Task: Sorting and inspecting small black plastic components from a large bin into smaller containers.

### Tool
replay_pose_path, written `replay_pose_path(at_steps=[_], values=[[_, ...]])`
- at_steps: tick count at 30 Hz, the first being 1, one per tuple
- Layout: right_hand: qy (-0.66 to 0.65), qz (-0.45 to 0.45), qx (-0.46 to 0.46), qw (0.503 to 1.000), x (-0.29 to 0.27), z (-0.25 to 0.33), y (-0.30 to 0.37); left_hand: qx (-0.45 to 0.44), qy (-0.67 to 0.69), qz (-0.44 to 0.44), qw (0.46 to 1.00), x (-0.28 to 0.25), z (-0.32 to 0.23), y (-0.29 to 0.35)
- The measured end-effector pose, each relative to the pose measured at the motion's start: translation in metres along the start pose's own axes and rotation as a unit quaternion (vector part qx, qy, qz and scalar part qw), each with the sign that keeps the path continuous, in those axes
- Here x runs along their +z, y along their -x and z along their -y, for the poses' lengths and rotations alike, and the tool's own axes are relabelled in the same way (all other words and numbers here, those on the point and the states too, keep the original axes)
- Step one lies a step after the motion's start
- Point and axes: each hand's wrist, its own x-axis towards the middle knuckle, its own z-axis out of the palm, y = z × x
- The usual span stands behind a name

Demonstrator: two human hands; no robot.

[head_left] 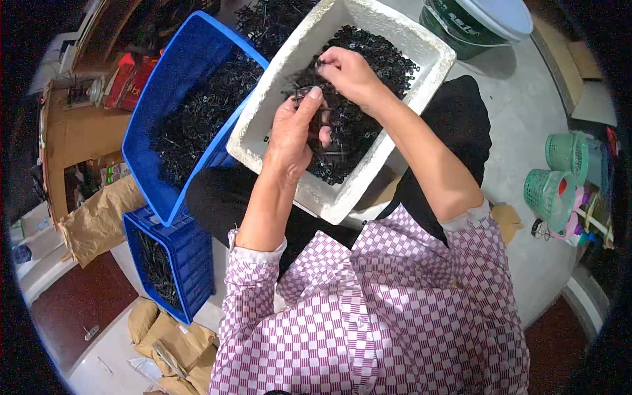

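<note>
Over white foam box, 2 hands pinching small black clips

1. The left hand is raised back-up, its fingers curled and its thumb stretched up along the far side.
2. The right hand reaches farther out, knuckles up, fingertips pinched together and pointing left.
3. Both forearms are bare, rising from rolled cuffs of purple-and-white checked sleeves; the right one crosses diagonally from the near right.
</note>
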Motion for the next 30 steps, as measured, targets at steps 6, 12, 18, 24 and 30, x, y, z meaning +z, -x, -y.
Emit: replay_pose_path(at_steps=[6, 12, 18, 24, 30], values=[[0.134, -0.037, 0.026, 0.99, -0.001, -0.011, -0.009, -0.041, 0.028, 0.088, 0.995, -0.004, -0.01, 0.008], [-0.288, 0.09, 0.261, 0.917, -0.008, 0.014, 0.0, -0.028, 0.071, 0.037, 0.996, -0.013, -0.011, 0.002], [-0.306, 0.188, 0.127, 0.925, -0.008, 0.04, 0.015, 0.011, 0.042, 0.004, 0.999, -0.016, -0.011, -0.006], [-0.393, -0.029, 0.143, 0.908, -0.002, 0.023, 0.007, -0.015, 0.024, 0.007, 1.0, -0.003, -0.005, -0.003], [-0.451, 0.003, 0.17, 0.876, -0.009, 0.025, 0.006, -0.017, 0.189, 0.036, 0.981, -0.013, -0.002, -0.013]])
